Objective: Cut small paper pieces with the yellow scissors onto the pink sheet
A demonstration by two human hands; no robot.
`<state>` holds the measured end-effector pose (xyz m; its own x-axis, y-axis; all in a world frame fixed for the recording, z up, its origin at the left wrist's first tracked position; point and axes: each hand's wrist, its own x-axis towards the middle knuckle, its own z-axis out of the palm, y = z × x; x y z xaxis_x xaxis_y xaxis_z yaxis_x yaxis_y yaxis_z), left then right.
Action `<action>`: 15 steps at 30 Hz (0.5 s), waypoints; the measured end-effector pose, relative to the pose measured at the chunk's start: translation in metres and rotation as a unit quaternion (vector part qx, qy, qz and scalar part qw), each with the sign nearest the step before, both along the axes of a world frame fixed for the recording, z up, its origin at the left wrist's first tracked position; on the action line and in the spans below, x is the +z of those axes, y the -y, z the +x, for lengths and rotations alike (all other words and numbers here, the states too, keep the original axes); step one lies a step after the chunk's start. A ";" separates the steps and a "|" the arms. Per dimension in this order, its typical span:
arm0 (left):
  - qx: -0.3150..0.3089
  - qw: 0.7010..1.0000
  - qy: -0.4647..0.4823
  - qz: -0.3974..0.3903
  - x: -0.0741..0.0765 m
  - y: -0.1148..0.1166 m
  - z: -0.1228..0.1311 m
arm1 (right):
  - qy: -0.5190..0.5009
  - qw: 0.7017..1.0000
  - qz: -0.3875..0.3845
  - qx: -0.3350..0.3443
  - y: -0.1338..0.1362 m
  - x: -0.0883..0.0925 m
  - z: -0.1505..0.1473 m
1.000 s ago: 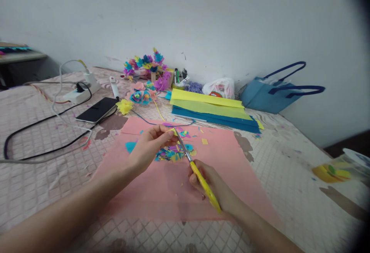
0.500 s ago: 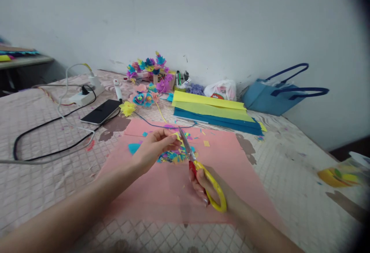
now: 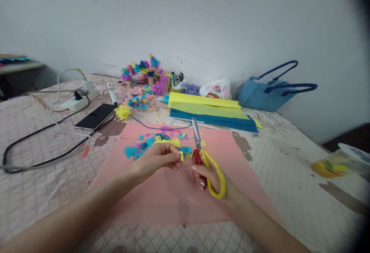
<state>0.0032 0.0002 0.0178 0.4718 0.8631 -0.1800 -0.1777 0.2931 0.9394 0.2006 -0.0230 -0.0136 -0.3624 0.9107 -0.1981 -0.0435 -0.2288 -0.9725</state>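
Between thumb and fingers, my left hand (image 3: 157,158) pinches a small piece of yellow paper (image 3: 181,155). My right hand (image 3: 209,177) grips scissors (image 3: 213,172) with one yellow and one red handle; their blades point up and away, slightly apart, to the right of the yellow piece and not touching it. Under both hands lies a large pink sheet (image 3: 179,203). Small paper scraps (image 3: 140,149) in blue, yellow and purple are scattered on it, partly hidden behind my left hand.
Yellow sheets (image 3: 202,104) and dark blue sheets (image 3: 214,120) lie beyond the pink one. Paper flowers (image 3: 144,68), a yellow flower (image 3: 123,112), a phone (image 3: 95,116) and a power strip (image 3: 76,100) with cables are at left. A blue bag (image 3: 263,95) and plastic tub (image 3: 332,164) stand at right.
The scissors have moved away from the yellow piece, to the right, and their blades now point more upright. My left hand has come lower and nearer, still pinching yellow paper. The view has shifted slightly.
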 end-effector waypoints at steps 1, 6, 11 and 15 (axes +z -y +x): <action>-0.015 1.000 -0.014 0.006 0.001 0.002 0.001 | 0.011 1.000 0.006 -0.013 0.001 0.000 0.000; -0.075 0.995 -0.059 0.041 -0.002 0.004 0.002 | 0.019 0.999 0.041 -0.024 0.003 0.008 -0.003; -0.104 0.990 -0.091 0.031 -0.005 0.003 0.003 | 0.020 0.999 0.035 -0.016 0.004 0.012 -0.003; -0.123 0.987 -0.099 0.036 -0.009 0.002 0.003 | 0.028 0.999 0.036 -0.008 0.006 0.015 -0.003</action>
